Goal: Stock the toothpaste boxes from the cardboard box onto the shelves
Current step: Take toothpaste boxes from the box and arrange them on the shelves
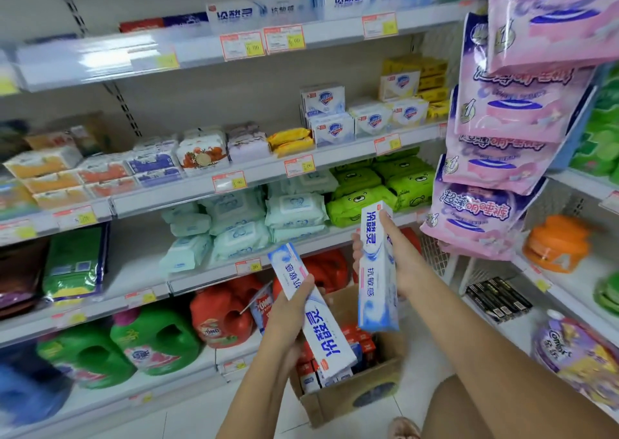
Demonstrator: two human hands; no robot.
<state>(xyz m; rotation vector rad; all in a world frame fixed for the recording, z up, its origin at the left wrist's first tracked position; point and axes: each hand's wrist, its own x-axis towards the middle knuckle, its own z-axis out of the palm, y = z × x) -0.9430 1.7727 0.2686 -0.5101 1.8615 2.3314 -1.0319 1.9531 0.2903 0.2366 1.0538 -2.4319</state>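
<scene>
My left hand (288, 318) grips a white and blue toothpaste box (315, 314), tilted with its far end up and to the left. My right hand (398, 264) holds a second white and blue toothpaste box (376, 271) nearly upright. Both boxes hang above the open cardboard box (355, 391) on the floor, which holds several more toothpaste boxes (335, 368) in red, white and blue. On the top shelf (201, 56) a row of matching toothpaste boxes (268, 11) lies on its side.
Soap bars (331, 117) and tissue packs fill the second shelf, wet wipes (294, 210) the third. Detergent jugs (154, 341) stand on the bottom shelf. Pink packs (516, 137) hang on the right, close to my right arm. My knee (469, 412) shows at the lower right.
</scene>
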